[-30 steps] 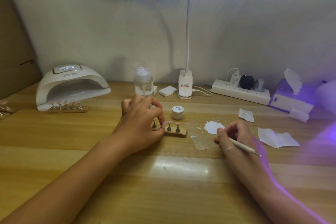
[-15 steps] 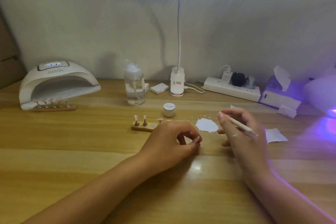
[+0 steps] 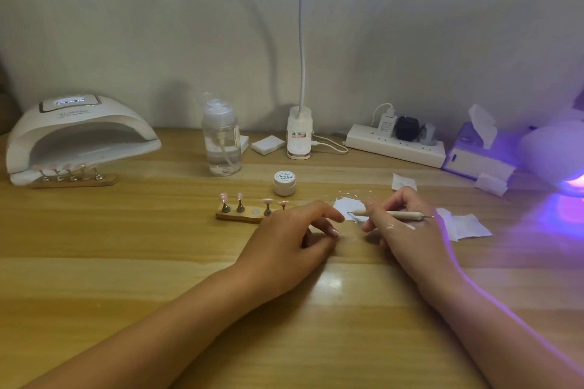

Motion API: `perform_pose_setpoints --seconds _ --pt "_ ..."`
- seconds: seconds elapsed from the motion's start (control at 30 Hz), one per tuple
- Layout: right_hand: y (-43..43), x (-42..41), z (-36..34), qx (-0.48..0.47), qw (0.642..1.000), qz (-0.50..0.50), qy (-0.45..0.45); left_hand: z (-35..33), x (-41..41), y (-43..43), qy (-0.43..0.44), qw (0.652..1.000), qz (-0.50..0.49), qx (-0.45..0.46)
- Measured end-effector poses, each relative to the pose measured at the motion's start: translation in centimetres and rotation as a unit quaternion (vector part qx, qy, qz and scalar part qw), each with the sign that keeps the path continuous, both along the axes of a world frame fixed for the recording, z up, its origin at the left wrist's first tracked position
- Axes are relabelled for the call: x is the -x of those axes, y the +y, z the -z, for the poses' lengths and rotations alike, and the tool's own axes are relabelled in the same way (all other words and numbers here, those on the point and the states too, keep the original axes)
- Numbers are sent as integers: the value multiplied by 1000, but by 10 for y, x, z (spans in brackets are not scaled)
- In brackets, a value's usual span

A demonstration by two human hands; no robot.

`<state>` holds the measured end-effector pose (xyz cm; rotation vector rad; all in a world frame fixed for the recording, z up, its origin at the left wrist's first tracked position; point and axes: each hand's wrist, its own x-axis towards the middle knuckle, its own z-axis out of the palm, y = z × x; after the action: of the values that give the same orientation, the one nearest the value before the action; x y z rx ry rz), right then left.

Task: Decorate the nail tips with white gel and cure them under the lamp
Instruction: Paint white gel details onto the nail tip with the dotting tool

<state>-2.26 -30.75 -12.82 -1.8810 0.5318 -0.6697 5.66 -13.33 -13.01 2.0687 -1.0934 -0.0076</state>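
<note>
A wooden holder on the desk carries pink nail tips on small metal stands; one round slot is bare. My left hand rests just right of the holder with fingers curled and thumb to fingertip; the stand it took is hidden inside. My right hand grips a thin dotting tool, its tip over a white gel smear. A small white gel jar stands behind. The white curing lamp sits far left, with a second holder of tips at its mouth.
A clear pump bottle, a cotton pad and the desk lamp's base stand at the back. A power strip and tissue box lie back right. Paper wipes lie by my right hand. A purple-glowing lamp sits far right.
My left hand pinched a stand on the holder, then moved right and nearer, leaving one slot bare. My right hand lifted the tool, then brought its tip back over the gel smear.
</note>
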Motion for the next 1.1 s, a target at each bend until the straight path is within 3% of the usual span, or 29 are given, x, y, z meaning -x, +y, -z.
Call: perform_pose_setpoints --seconds 0.57,0.73,1.1 --pt "4 0 -4 36 998 5 52 -4 3 0 -9 1000 -28 4" --pt "-2 1 -4 -39 997 60 0 -3 3 1 0 1000 -28 10" --pt "-1 2 -3 3 998 59 12 -2 1 1 -1 1000 -25 13"
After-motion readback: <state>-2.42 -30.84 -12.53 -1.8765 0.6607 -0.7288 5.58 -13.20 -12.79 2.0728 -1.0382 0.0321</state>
